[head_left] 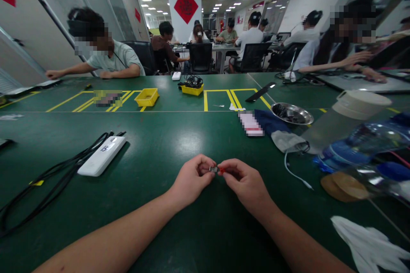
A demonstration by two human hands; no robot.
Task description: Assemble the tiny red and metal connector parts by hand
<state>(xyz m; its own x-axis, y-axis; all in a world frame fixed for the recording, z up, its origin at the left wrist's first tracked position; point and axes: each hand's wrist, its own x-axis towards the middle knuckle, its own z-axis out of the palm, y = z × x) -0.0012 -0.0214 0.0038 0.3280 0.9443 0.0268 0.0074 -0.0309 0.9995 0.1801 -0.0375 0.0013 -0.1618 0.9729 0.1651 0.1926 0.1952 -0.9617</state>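
Note:
My left hand (pixel 194 180) is closed, pinching a small silver-grey metal part (pixel 212 169) between thumb and fingertips. Opposite it, my right hand (pixel 245 181) pinches a small orange-red piece (pixel 221 170). The two pieces meet or nearly meet between my fingertips, just above the green table (pixel 185 136); I cannot tell whether they are joined. Both are too small to name more exactly, and the fingers cover part of each.
Left lies a white power bank (pixel 102 155) with black cables (pixel 64 166). Farther off stand a yellow tray (pixel 147 97) and a cable-filled yellow box (pixel 192 89). Right are a metal bowl (pixel 292 114), a bottle (pixel 349 115) and a white glove (pixel 368 243). People sit across the table.

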